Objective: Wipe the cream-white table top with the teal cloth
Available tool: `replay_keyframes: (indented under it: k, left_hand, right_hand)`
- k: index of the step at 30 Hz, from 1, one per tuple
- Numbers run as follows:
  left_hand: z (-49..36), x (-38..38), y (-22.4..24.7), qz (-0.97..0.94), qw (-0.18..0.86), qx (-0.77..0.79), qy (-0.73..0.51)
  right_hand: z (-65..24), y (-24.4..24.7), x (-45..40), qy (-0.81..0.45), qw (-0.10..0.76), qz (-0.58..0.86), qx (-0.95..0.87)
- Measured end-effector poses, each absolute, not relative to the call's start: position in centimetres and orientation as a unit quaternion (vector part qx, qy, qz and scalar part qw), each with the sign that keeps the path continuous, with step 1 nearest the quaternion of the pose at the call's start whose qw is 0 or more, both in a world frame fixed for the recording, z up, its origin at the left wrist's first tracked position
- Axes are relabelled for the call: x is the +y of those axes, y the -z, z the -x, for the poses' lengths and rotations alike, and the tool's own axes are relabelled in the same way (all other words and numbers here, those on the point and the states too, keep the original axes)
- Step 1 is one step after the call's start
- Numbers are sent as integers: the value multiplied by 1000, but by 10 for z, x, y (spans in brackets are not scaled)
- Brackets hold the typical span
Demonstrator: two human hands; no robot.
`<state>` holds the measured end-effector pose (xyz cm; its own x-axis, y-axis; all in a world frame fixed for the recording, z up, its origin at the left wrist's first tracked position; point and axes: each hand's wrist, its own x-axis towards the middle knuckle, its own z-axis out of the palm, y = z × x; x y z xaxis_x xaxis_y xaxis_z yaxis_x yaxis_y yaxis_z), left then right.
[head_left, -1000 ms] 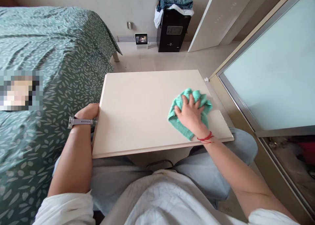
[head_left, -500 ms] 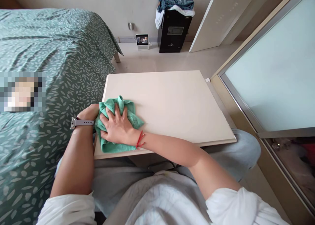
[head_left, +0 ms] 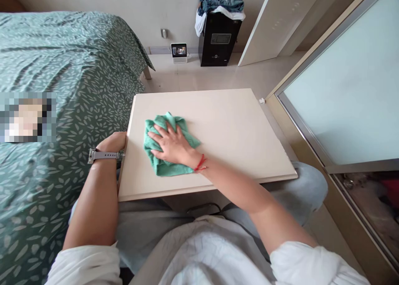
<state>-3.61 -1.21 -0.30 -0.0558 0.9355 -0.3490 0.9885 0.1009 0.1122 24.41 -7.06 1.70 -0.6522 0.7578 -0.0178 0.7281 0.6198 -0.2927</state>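
Teal-green microfibre cloth (head_left: 166, 168), bunched into soft, nubby folds, lies on the left half of a smooth cream laminate table (head_left: 237, 127). The right hand (head_left: 173, 143), a thin red string (head_left: 200, 163) at its wrist, presses down on the cloth, its grip open and fingers spread flat. The left hand (head_left: 112, 142), above a grey-strapped metal watch (head_left: 104, 155), sits against the table's left edge; its fingers are hidden, so the grip cannot be told. Just left of the table spreads a green leaf-patterned bed cover (head_left: 62, 69); to the right stands a frosted glass panel (head_left: 339, 85) in a metal frame.
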Motion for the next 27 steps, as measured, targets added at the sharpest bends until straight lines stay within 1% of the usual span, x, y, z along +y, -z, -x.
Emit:
replay_keyframes:
  k: [4, 12, 16, 18, 21, 24, 27]
  left_hand:
    - [41, -6, 5, -644, 201, 728, 120]
    - [49, -2, 15, -666, 170, 716, 119]
    - [53, -2, 18, -666, 168, 717, 121]
    - [53, -2, 18, -666, 178, 713, 127]
    - [51, -1, 15, -662, 182, 712, 146]
    - [45, -2, 8, -659, 171, 716, 150]
    - [39, -4, 1, -661, 175, 715, 146]
  right_hand:
    - [-315, -8, -70, -134, 56, 486, -862]
    - [-482, 10, -69, -53, 47, 669, -740]
    - [-527, 20, -68, -17, 61, 737, -673]
    - [-530, 23, -65, -17, 82, 755, -650]
    - [-510, 22, -60, -22, 95, 763, -639]
    - [-467, 13, -55, -41, 77, 737, -670]
    - [-407, -1, -52, -79, 49, 680, -727]
